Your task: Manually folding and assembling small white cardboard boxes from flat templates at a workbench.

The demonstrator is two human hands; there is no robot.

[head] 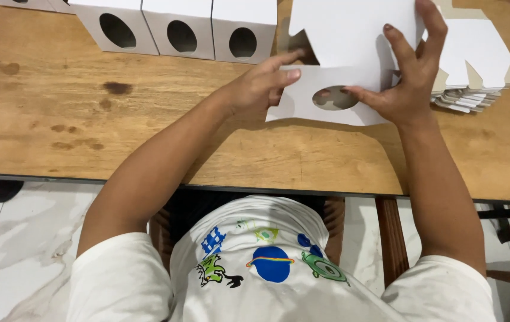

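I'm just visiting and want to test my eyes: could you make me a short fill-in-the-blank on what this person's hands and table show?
1. Both hands hold a flat white cardboard sheet with an ____ hole cut in it.
2. The right hand is beside a ____ of flat blanks.
3. The folded boxes at the table's far edge number ____.
4. The table is made of ____.

Missing words: oval; stack; three; wood

A flat white carton blank [350, 65] with an oval cut-out is gripped by the left hand [261, 86] at nine o'clock and the right hand [407, 74] at three; folded boxes [180, 27] are ranged at eleven o'clock.
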